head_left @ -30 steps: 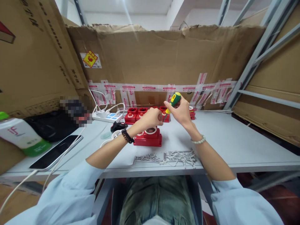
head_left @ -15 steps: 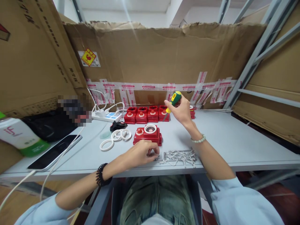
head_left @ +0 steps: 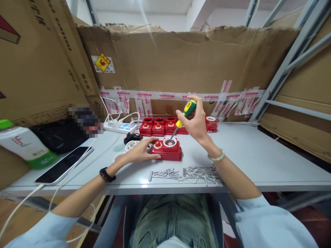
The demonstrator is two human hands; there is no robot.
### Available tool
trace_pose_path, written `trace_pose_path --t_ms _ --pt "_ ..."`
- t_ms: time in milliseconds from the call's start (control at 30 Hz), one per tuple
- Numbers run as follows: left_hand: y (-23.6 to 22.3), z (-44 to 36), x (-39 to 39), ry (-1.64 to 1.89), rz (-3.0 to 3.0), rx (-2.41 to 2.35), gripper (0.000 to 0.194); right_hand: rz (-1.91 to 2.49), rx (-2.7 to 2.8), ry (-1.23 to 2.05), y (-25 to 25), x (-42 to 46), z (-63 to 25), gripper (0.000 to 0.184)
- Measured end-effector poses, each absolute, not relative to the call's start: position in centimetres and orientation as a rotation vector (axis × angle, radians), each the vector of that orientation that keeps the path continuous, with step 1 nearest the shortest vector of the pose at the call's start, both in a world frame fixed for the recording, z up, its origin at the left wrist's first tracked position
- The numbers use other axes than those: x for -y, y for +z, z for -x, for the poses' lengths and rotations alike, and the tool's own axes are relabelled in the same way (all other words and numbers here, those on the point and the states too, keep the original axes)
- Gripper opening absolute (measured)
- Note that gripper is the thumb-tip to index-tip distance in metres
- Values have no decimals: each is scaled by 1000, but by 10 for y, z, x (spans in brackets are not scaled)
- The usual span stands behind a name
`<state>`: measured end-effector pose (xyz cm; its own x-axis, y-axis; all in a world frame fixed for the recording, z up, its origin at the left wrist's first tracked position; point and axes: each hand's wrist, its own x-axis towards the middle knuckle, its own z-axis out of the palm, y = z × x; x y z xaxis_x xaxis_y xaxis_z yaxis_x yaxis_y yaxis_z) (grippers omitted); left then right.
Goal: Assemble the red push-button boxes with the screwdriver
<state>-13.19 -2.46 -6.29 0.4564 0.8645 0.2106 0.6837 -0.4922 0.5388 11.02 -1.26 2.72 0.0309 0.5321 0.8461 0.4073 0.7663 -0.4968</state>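
Note:
My right hand (head_left: 196, 123) is wrapped round a green-and-yellow screwdriver (head_left: 189, 108), tilted with its tip down at the white ring (head_left: 165, 145) on the red box (head_left: 169, 155). Whether the tip touches anything inside the ring, I cannot tell. At the box's left end my left hand (head_left: 141, 150) grips it, thumb along the front and fingers behind the small red knob (head_left: 158, 143). Partly behind that hand lie loose white rings (head_left: 128, 146). In front of the box is a pile of small screws (head_left: 168, 172), beside metal pieces with white cords (head_left: 200, 174).
Several more red boxes (head_left: 159, 127) stand in a row at the back, near a white power strip (head_left: 121, 127). To the left are a phone (head_left: 63, 165), a bottle (head_left: 26, 144) and a black bag (head_left: 57, 136). A cardboard wall (head_left: 181, 62) closes off the back.
My left hand has gone from the screws to the red box's left end. The screwdriver has come down and left in my right hand, its tip now at the white ring.

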Motion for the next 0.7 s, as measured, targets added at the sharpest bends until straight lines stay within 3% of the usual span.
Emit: trace_pose_path --t_ms 267,700 --pt "-58 89 17 697 -2464 -1203 67 680 1867 284 17 27 -80 38" --pt "-68 72 15 790 -2422 -1136 57 816 1897 255 10 28 -88 33"
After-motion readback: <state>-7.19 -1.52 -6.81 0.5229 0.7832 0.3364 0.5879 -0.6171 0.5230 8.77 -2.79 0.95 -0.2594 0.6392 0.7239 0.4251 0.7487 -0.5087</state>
